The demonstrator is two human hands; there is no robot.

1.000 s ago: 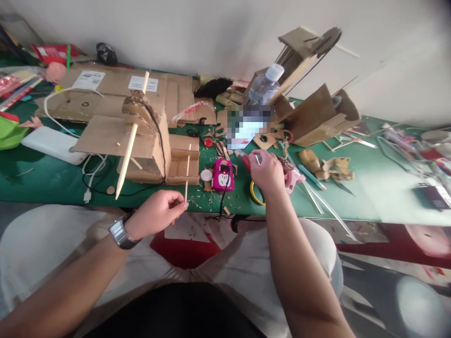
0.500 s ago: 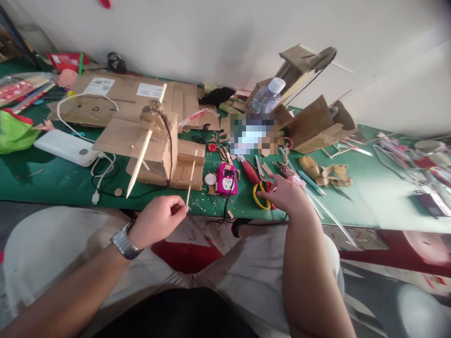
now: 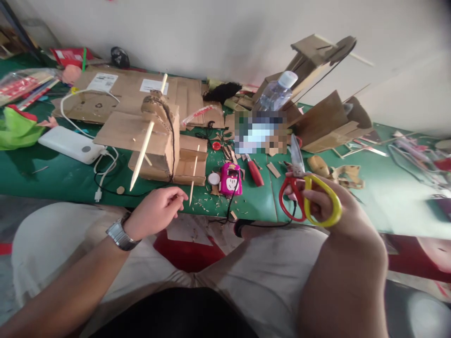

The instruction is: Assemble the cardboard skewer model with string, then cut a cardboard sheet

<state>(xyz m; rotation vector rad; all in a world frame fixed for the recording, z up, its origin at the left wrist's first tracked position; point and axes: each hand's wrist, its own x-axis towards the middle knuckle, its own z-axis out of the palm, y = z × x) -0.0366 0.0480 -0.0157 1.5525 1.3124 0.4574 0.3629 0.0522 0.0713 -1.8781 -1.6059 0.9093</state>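
My right hand (image 3: 326, 204) is closed on scissors (image 3: 298, 162) with one red and one yellow handle, raised above the table's front edge. Their blades point away from me. My left hand (image 3: 158, 209), wearing a metal watch, is loosely curled just beside a thin wooden stick (image 3: 193, 176), with a small gap between them and nothing visible in the fingers. That stick runs across an open cardboard tray (image 3: 193, 155) joined to a cardboard box structure (image 3: 155, 162). A thicker pointed stick (image 3: 143, 152) passes through the cardboard disc (image 3: 155, 107) on top.
A pink device (image 3: 231, 180), a white cap (image 3: 213, 178) and a red-handled tool (image 3: 255, 172) lie mid-table. At left sits a white power bank (image 3: 72, 144) with cables. A plastic bottle (image 3: 276, 94) and another cardboard build (image 3: 327, 117) stand at the back right. Scraps litter the green tabletop (image 3: 246, 204).
My right hand has picked up the scissors from the table and moved right with them. My left hand has let go of the thin stick's near end.
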